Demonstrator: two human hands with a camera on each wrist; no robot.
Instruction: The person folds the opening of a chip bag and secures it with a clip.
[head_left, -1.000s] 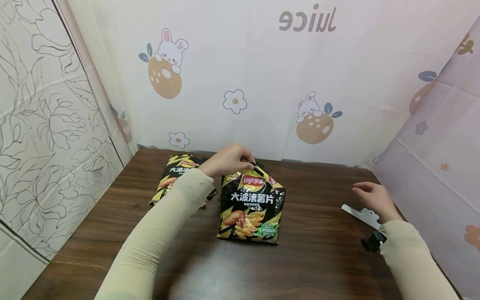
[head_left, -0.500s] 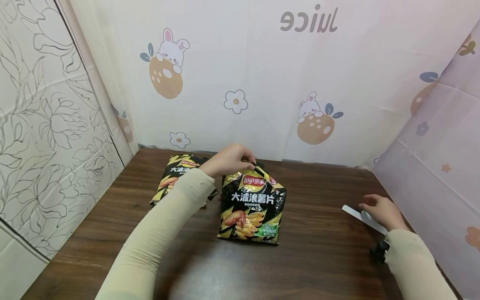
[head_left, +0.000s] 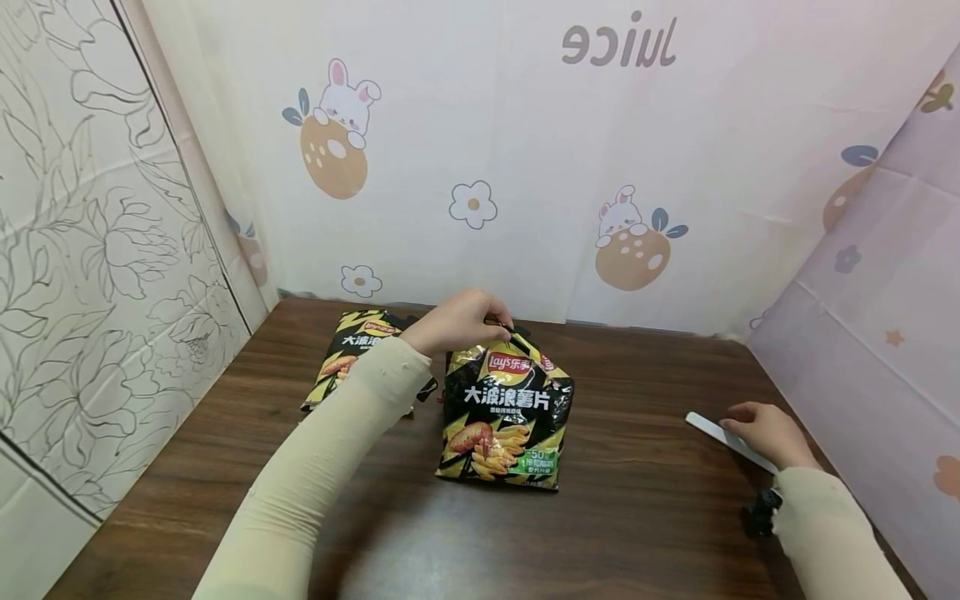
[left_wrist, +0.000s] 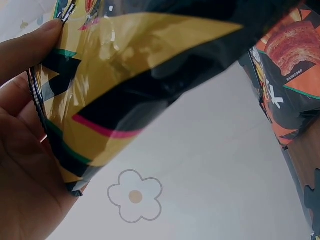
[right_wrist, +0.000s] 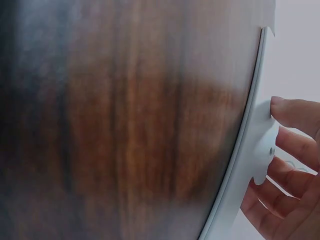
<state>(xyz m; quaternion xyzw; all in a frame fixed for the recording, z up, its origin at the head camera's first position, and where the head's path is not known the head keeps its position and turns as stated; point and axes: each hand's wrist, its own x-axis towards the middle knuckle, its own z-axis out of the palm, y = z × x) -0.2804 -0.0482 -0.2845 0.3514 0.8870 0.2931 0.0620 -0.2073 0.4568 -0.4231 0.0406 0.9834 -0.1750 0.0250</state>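
Observation:
A black and yellow Lay's chip bag [head_left: 501,417] stands at the middle of the table, its top corner folded over. My left hand [head_left: 467,321] pinches that top between thumb and fingers, and the left wrist view shows the folded bag corner [left_wrist: 125,85] against the palm. On the right, my right hand [head_left: 771,433] is at a long white bag clip [head_left: 723,440]. In the right wrist view the thumb meets the clip's edge near its wavy tab [right_wrist: 265,150], with the other fingers curled behind it. Part of the clip is hidden under the hand.
A second chip bag [head_left: 348,350] lies at the back left, partly behind my left forearm. A black object [head_left: 761,510] shows beside my right wrist. Patterned curtains [head_left: 525,125] enclose the wooden table [head_left: 637,517] at the back and sides.
My right hand has come down and right onto the white clip, its fingers closing at it. The clip's wavy tab is now out of sight in the head view. My left hand keeps its place.

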